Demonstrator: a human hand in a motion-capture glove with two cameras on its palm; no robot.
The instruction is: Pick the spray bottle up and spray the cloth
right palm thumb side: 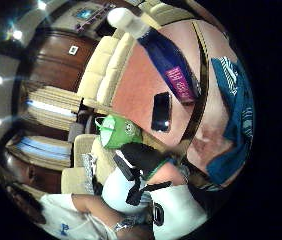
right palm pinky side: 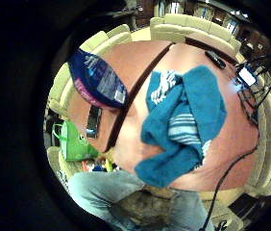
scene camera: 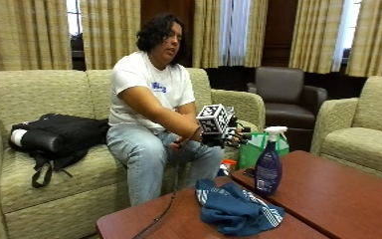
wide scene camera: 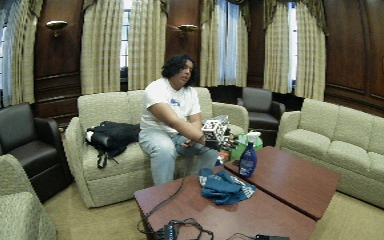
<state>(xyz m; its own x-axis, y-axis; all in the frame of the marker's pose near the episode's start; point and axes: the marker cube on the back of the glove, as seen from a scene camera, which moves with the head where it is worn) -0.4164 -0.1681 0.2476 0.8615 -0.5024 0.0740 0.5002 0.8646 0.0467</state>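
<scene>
From the outside view, the person on the couch holds the gloved right hand in the air above the table edge, just beside the blue spray bottle but apart from it; whether its fingers are curled or straight I cannot tell. The bottle stands upright on the wooden table, with the crumpled blue cloth beside it. The thumb-side palm view shows a phone lying near the bottle. The wide view has a green bag behind the bottle.
</scene>
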